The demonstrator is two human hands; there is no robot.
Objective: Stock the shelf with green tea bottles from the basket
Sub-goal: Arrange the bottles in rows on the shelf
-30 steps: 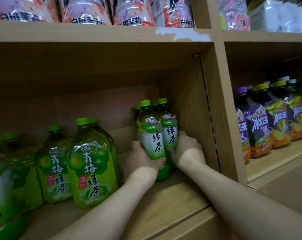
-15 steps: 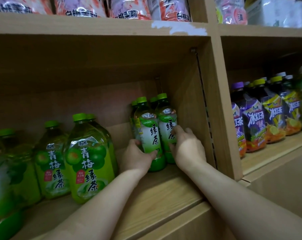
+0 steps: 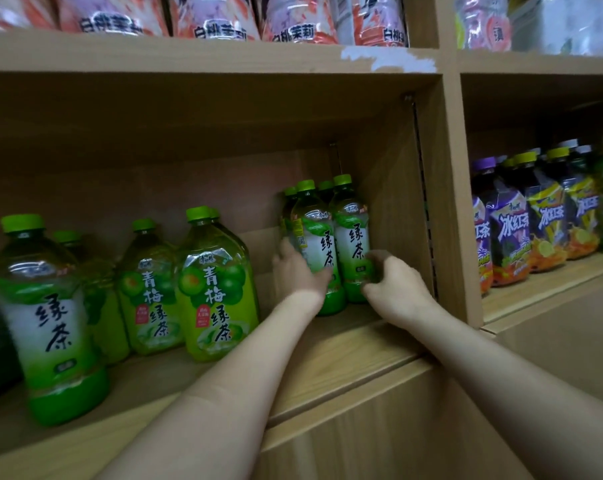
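Now snugging green tea bottles [image 3: 352, 244] into shelf's [image 3: 345, 341] back right corner.
Left hand [image 3: 298, 268] wrapped on front bottle, right hand [image 3: 395, 285] cupping its neighbour; full, slick plastic, best held mid-label.

Behind the two front green tea bottles [image 3: 331, 244], only the caps of two more show. The left hand [image 3: 298, 271] covers the lower left of that cluster, and its grip cannot be told. The right hand [image 3: 395, 289] is blurred. The pink bottles [image 3: 217, 15] above are cut off by the top edge.
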